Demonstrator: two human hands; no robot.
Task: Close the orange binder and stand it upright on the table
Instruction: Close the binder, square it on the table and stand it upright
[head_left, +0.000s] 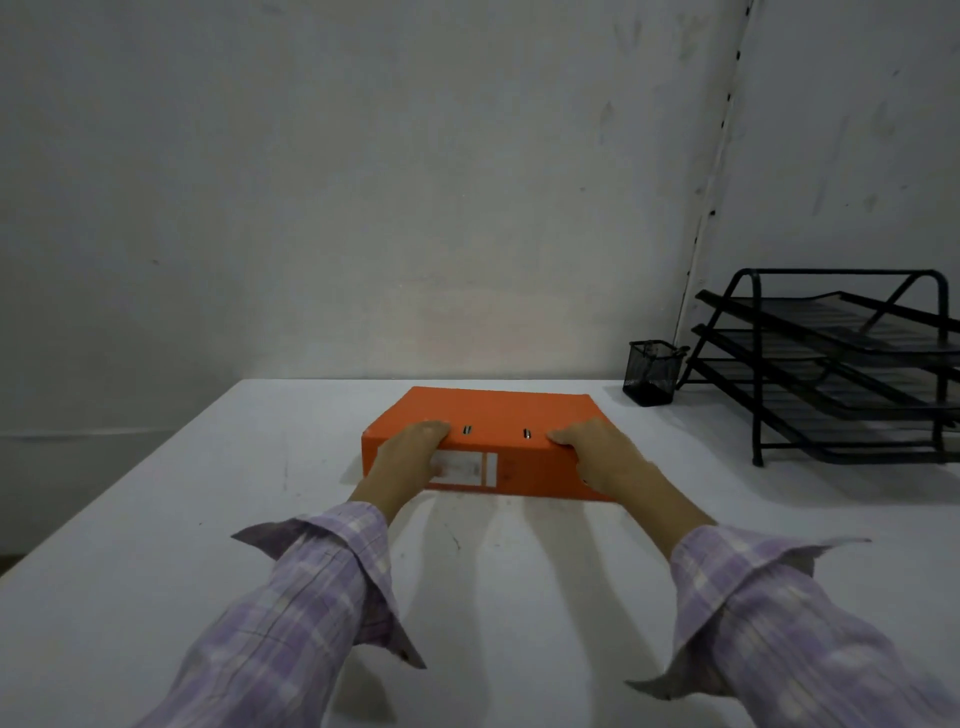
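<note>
The orange binder lies flat and shut on the white table, its spine with a white label turned toward me. My left hand grips the left end of the spine, fingers curled over the top cover. My right hand holds the right end the same way. Two small metal slots show on the cover between my hands.
A black mesh pen cup stands at the back right, beside a black three-tier wire paper tray. A grey wall rises behind the table. The table's left edge runs diagonally at the left.
</note>
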